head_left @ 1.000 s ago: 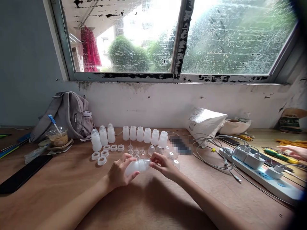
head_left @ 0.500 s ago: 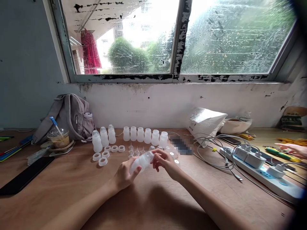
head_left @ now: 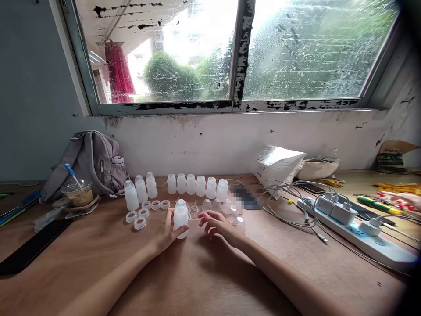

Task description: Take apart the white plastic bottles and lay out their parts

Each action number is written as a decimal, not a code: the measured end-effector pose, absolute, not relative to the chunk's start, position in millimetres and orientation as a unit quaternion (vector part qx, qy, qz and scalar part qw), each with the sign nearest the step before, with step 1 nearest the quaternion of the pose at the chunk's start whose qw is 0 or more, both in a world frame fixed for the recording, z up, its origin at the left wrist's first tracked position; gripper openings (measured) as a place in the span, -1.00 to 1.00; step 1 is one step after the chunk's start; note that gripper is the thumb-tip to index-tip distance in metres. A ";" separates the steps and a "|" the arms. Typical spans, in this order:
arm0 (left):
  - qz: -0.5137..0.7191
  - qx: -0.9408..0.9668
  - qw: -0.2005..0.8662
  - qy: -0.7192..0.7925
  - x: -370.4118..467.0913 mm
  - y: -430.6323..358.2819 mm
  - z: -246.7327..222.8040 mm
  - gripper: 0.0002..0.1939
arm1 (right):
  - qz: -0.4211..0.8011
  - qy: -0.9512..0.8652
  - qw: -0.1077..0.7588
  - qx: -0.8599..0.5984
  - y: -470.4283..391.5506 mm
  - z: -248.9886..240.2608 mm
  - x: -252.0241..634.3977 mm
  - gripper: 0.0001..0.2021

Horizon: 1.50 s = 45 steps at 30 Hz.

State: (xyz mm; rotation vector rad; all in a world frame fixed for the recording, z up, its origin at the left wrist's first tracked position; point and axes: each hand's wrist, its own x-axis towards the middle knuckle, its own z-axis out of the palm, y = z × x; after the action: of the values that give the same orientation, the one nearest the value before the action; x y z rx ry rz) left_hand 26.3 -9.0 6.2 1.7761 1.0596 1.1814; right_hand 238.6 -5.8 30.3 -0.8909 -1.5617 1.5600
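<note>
Baby bottle [head_left: 180,218], frosted, clear domed cap fitted: held upright in your left hand [head_left: 168,232], fingers wrapped around the body, thumb across its front. Whether its base touches the table [head_left: 184,281] cannot be told.

Your right hand [head_left: 222,227]: just to the bottle's right, fingers loosely curled and parted, holding nothing visible.

Clear teats [head_left: 194,207], partly hidden: just beyond the gap between your hands.

Transparent domed caps [head_left: 206,204], a cluster: beyond your right hand.

Screw rings [head_left: 140,223], white, six: left of your left hand and beyond it.

Capped bottles [head_left: 141,189], three: farther beyond those rings.

Uncapped bottles [head_left: 200,186], six in a row: beyond both your hands.

Cables [head_left: 315,231] and white power strip [head_left: 353,230]: well right of your right hand.

Iced drink cup [head_left: 79,195] and grey backpack [head_left: 93,164]: well left of your left hand, farther back.
</note>
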 end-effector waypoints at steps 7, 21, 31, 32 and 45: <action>0.468 0.673 0.376 0.433 28.2 -2.9 -4.2 -0.46 | 0.591 -0.631 0.348 -0.363 -2.6 16.1 231.9 -0.60; 0.387 0.811 0.125 0.421 11.5 -2.8 95.8 -0.76 | 0.575 -0.645 0.345 -0.367 3.5 4.5 231.3 -0.57; 0.333 0.758 -0.039 0.560 -23.6 68.6 157.2 -0.67 | 0.567 -0.650 0.340 -0.375 3.2 3.9 231.3 -0.55; 0.310 0.747 -0.050 0.586 -26.6 79.9 158.2 -0.68 | 0.567 -0.650 0.340 -0.375 3.3 3.3 231.2 -0.55; 0.193 0.689 -0.080 0.694 -32.8 154.3 111.7 -0.71 | 0.557 -0.652 0.340 -0.386 -0.5 7.0 229.0 -0.55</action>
State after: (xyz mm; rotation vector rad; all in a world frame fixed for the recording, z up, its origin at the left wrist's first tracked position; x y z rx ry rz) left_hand -32.8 154.3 111.7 2.2820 2.2988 0.6405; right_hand 229.0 -0.5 7.0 -1.0060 -1.6966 1.4497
